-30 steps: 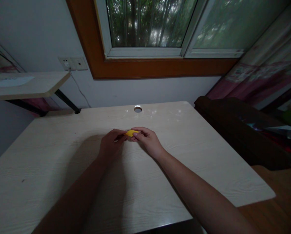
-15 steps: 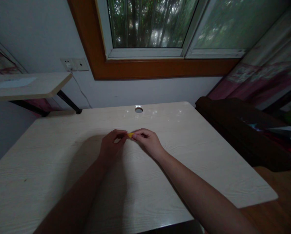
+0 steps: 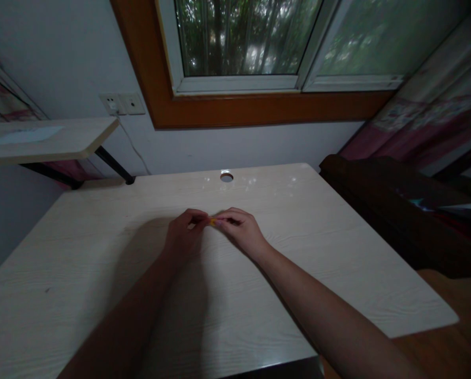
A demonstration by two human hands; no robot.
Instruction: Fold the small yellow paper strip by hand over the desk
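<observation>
Between my two hands, above the pale wood-grain desk (image 3: 267, 310), is a small yellow piece (image 3: 213, 222). Its kind cannot be made out, since fingertips cover most of it. My left hand (image 3: 185, 231) pinches its left side with thumb and forefinger, leaving a gap behind the fingertips. From the right, my right hand (image 3: 241, 226) holds it in a similar pinch. The fingertips of both hands nearly meet around the piece. My left forearm lies in shadow.
At the desk's back edge is a round cable hole (image 3: 226, 178). A raised shelf (image 3: 57, 139) on black legs stands at the left. Dark wooden furniture (image 3: 378, 210) borders the right side. Behind the desk are a wall socket (image 3: 121, 104) and a window (image 3: 239, 42).
The fingertips have closed in over the yellow piece, so less of it shows. Both hands otherwise keep their places on the desk; the whole view has shifted slightly.
</observation>
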